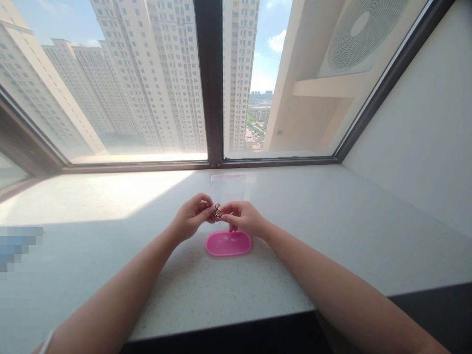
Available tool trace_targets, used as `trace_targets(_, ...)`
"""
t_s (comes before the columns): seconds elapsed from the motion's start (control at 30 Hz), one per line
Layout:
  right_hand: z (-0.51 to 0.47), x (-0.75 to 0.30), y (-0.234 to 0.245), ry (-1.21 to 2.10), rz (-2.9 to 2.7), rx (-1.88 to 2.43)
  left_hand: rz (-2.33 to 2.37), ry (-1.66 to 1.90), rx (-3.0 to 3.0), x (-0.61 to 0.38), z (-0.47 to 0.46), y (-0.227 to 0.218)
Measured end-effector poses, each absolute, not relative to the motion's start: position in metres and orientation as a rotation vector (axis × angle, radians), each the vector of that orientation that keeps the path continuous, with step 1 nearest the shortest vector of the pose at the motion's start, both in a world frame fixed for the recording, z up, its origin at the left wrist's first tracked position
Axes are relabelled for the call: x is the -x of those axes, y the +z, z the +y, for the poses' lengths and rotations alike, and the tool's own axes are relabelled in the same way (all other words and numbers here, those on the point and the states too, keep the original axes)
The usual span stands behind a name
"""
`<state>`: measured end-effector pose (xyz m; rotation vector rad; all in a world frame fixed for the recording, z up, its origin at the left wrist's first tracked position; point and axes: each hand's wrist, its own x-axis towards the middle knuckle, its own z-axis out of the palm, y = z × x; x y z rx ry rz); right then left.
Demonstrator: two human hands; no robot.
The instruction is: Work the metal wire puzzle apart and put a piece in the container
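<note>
Between my two hands is a small, dark bronze-coloured metal piece with round loops (218,212); its exact kind is too small to make out. The fingertips of my left hand (192,216) pinch it from the left. From the other side, the thumb and forefinger of my right hand (245,217) are closed on its right edge, with the other fingers curled below. Just under the hands, a shallow pink oval tray (228,244) lies on the speckled white sill. Behind the hands stands a clear plastic box (227,186), partly hidden by them.
The pale stone sill (317,211) runs up to a dark-framed window (215,98). Its front edge drops to a dark area (236,337). A white wall (424,147) closes off the right side. At the far left is a blurred blue patch (16,243).
</note>
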<state>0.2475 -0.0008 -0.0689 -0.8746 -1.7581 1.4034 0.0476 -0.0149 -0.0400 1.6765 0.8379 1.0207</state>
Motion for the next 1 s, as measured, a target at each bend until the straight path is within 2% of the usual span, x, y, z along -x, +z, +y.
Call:
trace_targets(0.67, 0.0027, -0.2493, -0.0677, 1.372, -1.708, 0.896, 0.9, 1.074, -1.803, -0.0469, -0.0133, -0.0404)
trace_targets(1.0, 0.0066, -0.2516, -0.0719, 1.248, -1.737, 0.877, 0.931, 1.061, -1.826, -0.0452, -0.0113, -0.042)
